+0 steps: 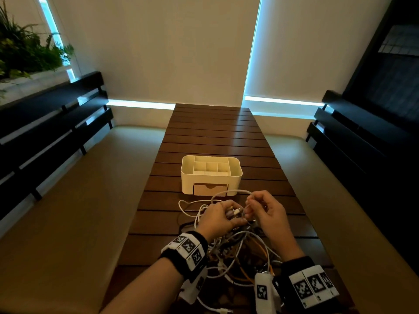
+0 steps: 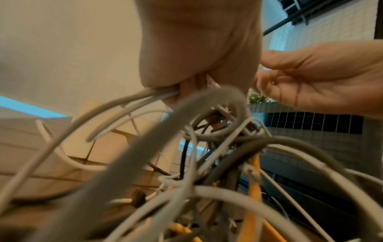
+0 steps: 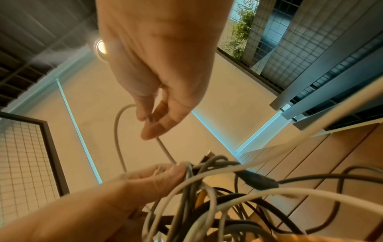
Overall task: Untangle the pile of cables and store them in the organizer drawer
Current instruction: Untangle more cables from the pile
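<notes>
A tangled pile of white, grey, black and orange cables (image 1: pixel 240 250) lies on the near part of the slatted wooden table (image 1: pixel 213 137). My left hand (image 1: pixel 234 214) is lifted over the pile and grips a bunch of cables (image 2: pixel 145 96) with their plugs. Close on its right, my right hand (image 1: pixel 249 203) pinches a white cable (image 3: pixel 118 131) between thumb and fingers; it arcs in a loop (image 1: pixel 229 192) toward the left hand (image 3: pixel 157 173). Behind the hands stands the white organizer (image 1: pixel 235 175), its tan drawer front (image 1: pixel 210 190) facing me.
Beige cushioned benches (image 1: pixel 79 200) with dark slatted backrests (image 1: pixel 45 123) flank the table on both sides. A plant (image 1: pixel 25 51) stands at the upper left. The organizer's top compartments hold nothing I can see. Marker bands sit on both wrists.
</notes>
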`<state>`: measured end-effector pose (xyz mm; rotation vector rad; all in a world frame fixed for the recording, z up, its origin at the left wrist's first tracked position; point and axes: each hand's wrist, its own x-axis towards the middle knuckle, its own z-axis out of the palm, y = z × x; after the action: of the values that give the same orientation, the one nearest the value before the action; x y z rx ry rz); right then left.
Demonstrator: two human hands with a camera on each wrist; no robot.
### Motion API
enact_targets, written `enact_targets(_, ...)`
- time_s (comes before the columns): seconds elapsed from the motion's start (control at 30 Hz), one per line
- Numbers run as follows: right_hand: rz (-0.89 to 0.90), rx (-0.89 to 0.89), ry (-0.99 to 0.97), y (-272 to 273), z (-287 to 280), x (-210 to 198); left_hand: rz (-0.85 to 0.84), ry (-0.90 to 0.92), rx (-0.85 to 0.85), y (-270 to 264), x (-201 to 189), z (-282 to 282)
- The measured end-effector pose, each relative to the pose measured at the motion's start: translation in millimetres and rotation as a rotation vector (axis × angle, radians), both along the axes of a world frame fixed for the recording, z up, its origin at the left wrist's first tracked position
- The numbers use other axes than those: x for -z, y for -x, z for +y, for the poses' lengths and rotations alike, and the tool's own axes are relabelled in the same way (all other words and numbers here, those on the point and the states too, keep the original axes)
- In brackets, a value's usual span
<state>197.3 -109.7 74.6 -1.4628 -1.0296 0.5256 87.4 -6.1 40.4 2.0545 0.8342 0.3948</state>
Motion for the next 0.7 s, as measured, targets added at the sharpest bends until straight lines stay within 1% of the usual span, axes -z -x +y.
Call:
enact_targets(0.07,0.043,0.054,-0.075,0.7,-2.5,-2.1,0.049,-0.028,-0.028,1.2,-3.9,3.8)
enact_targets(0.13,0.042,0.093,-0.142,7.7,-2.6,-5.1,0.078,-0.056,-0.067,-0.1,-7.3,6.5)
enact_targets(0.27,-0.059,0.159,-0.269,19.3,-0.2,-22.3,0.169,-0.127,-0.063,-2.2,-6.2,3.0)
enact_targets(0.37,-0.122,0.177,-0.342,23.4,-0.8,-33.0,0.148,-0.212,-0.076,-1.5,-3.4,0.6)
enact_targets(0.43,-0.061,0.192,-0.385,30.0,0.7,-36.2,0.118,-0.284,-0.082,-1.2,-4.1,0.1)
enact_targets(0.53,0.125,0.165,-0.424,31.0,3.3,-43.0,-0.022,-0.35,-0.112,0.9,-4.5,-2.4)
enact_targets(0.6,0.179,0.096,-0.397,22.4,4.7,-44.9,-0.129,-0.325,-0.167,4.0,-3.6,-5.9)
enact_targets(0.63,0.193,0.066,-0.333,17.3,6.2,-41.5,-0.195,-0.264,-0.199,6.1,-3.2,-6.5)
enact_targets(0.67,0.173,0.055,-0.202,12.9,8.6,-35.4,-0.261,-0.165,-0.227,7.8,-4.3,-6.0)
enact_targets(0.7,0.107,0.052,-0.003,10.9,11.0,-27.9,-0.324,-0.048,-0.245,9.7,-7.4,-5.9)
